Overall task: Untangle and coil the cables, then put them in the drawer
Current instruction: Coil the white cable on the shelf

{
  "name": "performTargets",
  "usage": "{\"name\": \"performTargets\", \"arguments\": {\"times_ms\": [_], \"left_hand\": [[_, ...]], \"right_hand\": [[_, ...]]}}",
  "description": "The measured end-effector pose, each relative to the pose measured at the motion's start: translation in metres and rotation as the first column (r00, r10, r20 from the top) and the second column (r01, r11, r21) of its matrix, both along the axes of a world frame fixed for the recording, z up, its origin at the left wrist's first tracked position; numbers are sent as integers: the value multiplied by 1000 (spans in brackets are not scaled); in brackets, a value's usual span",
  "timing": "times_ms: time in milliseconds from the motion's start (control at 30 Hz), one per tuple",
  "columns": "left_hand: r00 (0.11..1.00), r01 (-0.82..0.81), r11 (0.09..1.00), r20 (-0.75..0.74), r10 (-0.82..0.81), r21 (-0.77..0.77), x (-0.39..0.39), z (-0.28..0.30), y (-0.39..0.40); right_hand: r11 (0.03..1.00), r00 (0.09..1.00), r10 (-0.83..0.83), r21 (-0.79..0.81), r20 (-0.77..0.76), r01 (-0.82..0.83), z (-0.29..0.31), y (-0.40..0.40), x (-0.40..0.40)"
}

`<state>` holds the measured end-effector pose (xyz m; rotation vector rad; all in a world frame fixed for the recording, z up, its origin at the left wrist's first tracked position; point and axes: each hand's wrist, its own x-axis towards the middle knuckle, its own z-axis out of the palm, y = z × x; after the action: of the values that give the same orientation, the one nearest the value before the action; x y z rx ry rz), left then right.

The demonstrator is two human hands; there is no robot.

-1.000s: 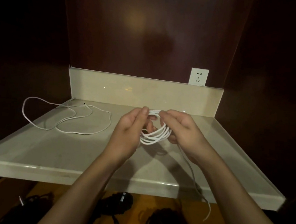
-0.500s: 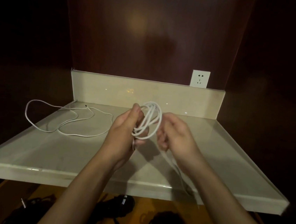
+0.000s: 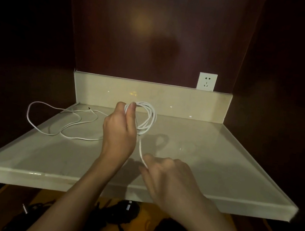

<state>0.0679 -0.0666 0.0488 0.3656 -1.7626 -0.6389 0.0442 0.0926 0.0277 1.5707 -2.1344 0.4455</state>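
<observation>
Left hand [image 3: 120, 130] grips white coil [image 3: 148, 118] above the marble counter [image 3: 209, 159]; right hand [image 3: 168, 173] pinches its trailing tail near the front edge. Second white cable [image 3: 60, 122] lies loose, back left. Wall socket [image 3: 207, 81] behind. Below, dark cable bundles [image 3: 118, 213], seemingly in the open drawer [image 3: 144, 225].

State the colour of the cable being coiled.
White: the coiled cable, held by the left hand, head view.

We saw a pale stone counter [image 3: 209, 159] with a low backsplash [image 3: 168, 100] set in a dark wooden alcove [image 3: 156, 31], and a white wall socket [image 3: 207, 81] stood just above the backsplash's right end.
</observation>
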Motion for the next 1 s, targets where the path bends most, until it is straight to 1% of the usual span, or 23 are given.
{"name": "performTargets", "arguments": {"times_ms": [33,67,100,133,167,200,233,267,333,400,500,567,600,700,800,900,933,1000], "left_hand": [[999,38,992,-36,-34,121,-1,1,2],[991,111,945,-104,-83,306,-3,5,4],[973,204,839,-197,-118,505,-5,9,7],[947,297,688,-296,-123,662,-7,13,9],[920,372,552,-377,-109,746,-7,17,12],[899,415,466,-430,-79,782,-8,20,15],[886,436,417,-462,-44,797,-9,22,17],[882,436,403,-470,-14,805,-9,23,19],[887,410,433,-461,15,803,-9,21,23],[886,403,505,-463,-7,764,-7,18,23],[903,368,671,-418,-95,643,0,11,24],[917,342,763,-373,-143,549,6,7,24],[924,329,792,-347,-160,514,7,5,23],[938,308,834,-293,-186,458,11,1,21],[947,286,878,-253,-197,384,13,-5,17],[971,222,950,-145,-193,219,18,-11,10],[972,222,960,-121,-203,172,21,-12,8],[966,247,962,-114,-234,116,23,-14,6]], "right_hand": [[999,999,30,32,20,-31,0,-1,5],[996,995,60,56,75,-64,-1,-2,7],[996,992,60,64,115,-68,-2,-5,8],[998,991,40,50,130,-47,-3,-7,8],[1000,992,7,29,129,-11,-4,-9,8],[1000,992,-27,10,120,26,-6,-12,8],[999,993,-43,1,112,43,-7,-15,8],[999,995,-33,3,93,33,-8,-18,9],[1000,999,4,23,41,-5,-9,-21,9],[998,997,57,3,52,-57,-3,-22,6],[980,950,195,-77,243,-181,7,-22,0],[967,905,243,-157,348,-200,11,-24,0],[961,876,262,-198,405,-195,10,-26,1],[934,746,323,-325,582,-151,3,-36,6],[912,667,360,-398,653,-103,0,-43,15],[870,598,400,-493,695,-9,7,-43,13],[864,601,394,-503,695,16,10,-42,11],[882,666,318,-468,675,53,11,-44,8]]}}
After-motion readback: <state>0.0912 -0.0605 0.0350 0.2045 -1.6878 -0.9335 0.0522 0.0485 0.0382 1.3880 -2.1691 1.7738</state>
